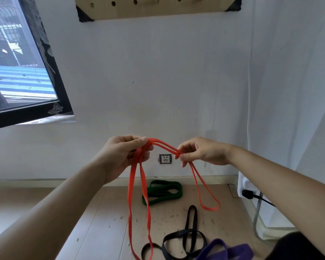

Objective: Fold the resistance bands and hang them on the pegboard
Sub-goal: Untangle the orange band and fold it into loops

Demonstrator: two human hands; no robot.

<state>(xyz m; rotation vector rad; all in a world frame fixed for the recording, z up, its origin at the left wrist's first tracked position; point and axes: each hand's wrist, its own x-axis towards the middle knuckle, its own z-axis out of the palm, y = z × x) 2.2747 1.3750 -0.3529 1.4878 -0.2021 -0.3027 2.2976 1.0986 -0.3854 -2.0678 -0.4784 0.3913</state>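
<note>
I have the orange band (pixel 163 145) up at centre frame, strung between both hands in front of the wall. My left hand (pixel 124 156) is curled round a gathered bunch of its strands, with a long loop hanging from it to the bottom edge of the frame. My right hand (pixel 201 152) pinches a doubled pair of strands between thumb and fingertips, and a shorter loop dangles below it.

The band looks light, limp and stretchy, so I judge it will sag and slide rather than hold a crease. I'd keep my grip at the fold points and gather the hanging loops into the left-hand bunch.

The pegboard (pixel 158 10) sits at the top edge of the frame, well above my hands. A green band (pixel 163 192), a black band (pixel 192 218) and a purple band (pixel 219 248) lie on the floor (pixel 105 212) in the lower part of the frame, not yet hung.
</note>
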